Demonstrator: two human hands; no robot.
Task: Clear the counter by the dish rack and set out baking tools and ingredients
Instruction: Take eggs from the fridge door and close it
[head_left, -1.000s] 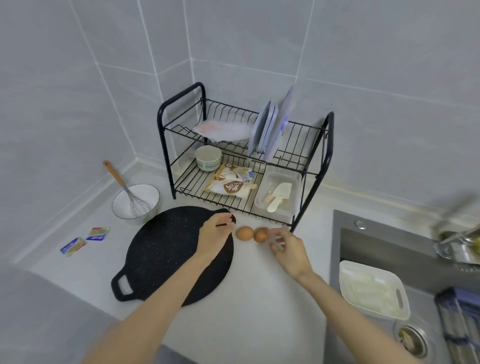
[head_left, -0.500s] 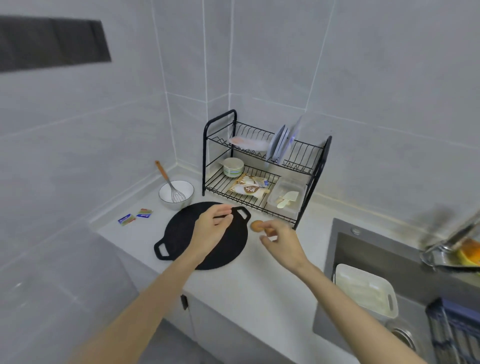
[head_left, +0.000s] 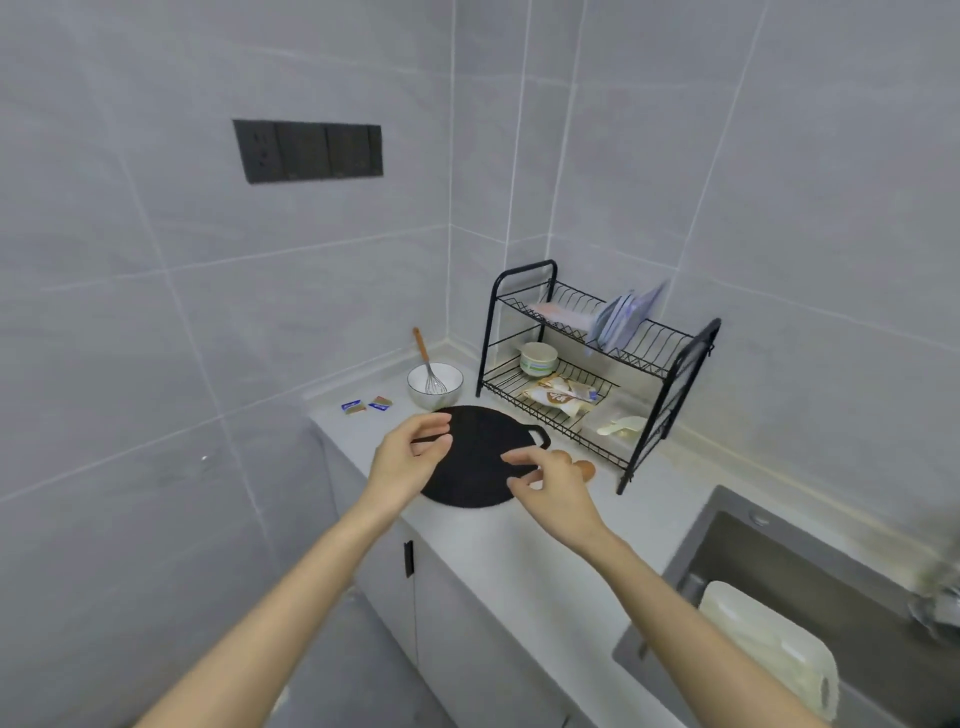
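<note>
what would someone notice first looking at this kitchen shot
Two bare hands hover over the counter in the middle: the left hand above a round black pan, the right hand just in front of two brown eggs. Behind them, in the tiled corner, stands a black two-tier dish rack with plates above and a bowl and packets below; a white bowl holding a whisk sits to its left.

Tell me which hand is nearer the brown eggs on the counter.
Right. The right hand is directly in front of the eggs, hiding part of one; the left hand is over the opposite side of the black griddle pan.
</note>
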